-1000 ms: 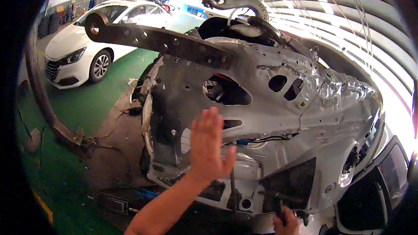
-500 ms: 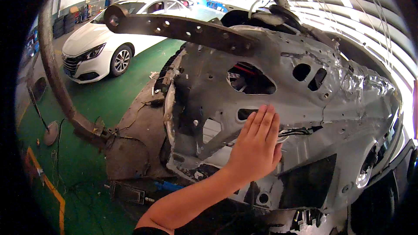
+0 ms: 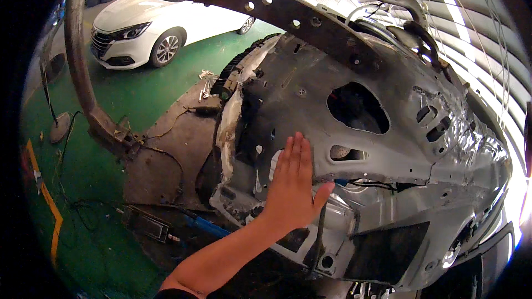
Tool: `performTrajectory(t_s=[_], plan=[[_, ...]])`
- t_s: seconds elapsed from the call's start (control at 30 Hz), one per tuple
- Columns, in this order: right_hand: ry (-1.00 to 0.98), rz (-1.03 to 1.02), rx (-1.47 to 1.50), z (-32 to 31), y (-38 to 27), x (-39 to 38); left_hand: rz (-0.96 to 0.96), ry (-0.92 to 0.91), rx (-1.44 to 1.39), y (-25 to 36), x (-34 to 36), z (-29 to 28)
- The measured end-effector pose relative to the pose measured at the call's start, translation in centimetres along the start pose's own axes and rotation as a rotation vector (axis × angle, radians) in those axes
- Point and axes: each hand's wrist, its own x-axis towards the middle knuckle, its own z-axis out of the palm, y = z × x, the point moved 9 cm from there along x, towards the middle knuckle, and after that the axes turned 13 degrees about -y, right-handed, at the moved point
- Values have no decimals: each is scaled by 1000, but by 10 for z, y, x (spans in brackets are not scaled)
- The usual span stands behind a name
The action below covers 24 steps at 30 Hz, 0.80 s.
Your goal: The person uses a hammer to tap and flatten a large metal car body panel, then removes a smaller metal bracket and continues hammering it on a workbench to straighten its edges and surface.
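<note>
My left hand (image 3: pixel 291 188) lies flat, fingers extended and close together with thumb out, on or just over the grey stripped car body panel (image 3: pixel 388 160). Around it the panel has holes, slots and a large oval opening (image 3: pixel 357 105), with crumpled metal along the right side. A dark perforated steel bar (image 3: pixel 277 16) runs across the panel's top, and a heavy chain with a hook (image 3: pixel 404 3) hangs beside it. My right hand is not in view.
A steel post (image 3: pixel 80 66) curves down at the left to a brown base plate (image 3: pixel 155 177). Behind it a white car (image 3: pixel 133 33) stands on green flooring. Cables, a blue tool (image 3: pixel 208 227) and a small metal box (image 3: pixel 147 222) lie below the panel.
The view has shifted. My left hand moved right across the panel, then back leftward. My right hand, at the lower edge one second ago holding something dark, has left view.
</note>
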Motion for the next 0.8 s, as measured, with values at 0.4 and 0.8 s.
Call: performTrajectory(t_s=[0.4,0.8], plan=[[175,-416,-428,81,-328,-64,85,-13,-74,4,21,-1],[-190,-172,447,109,-379,-53,46,-129,-233,-5,-18,12]])
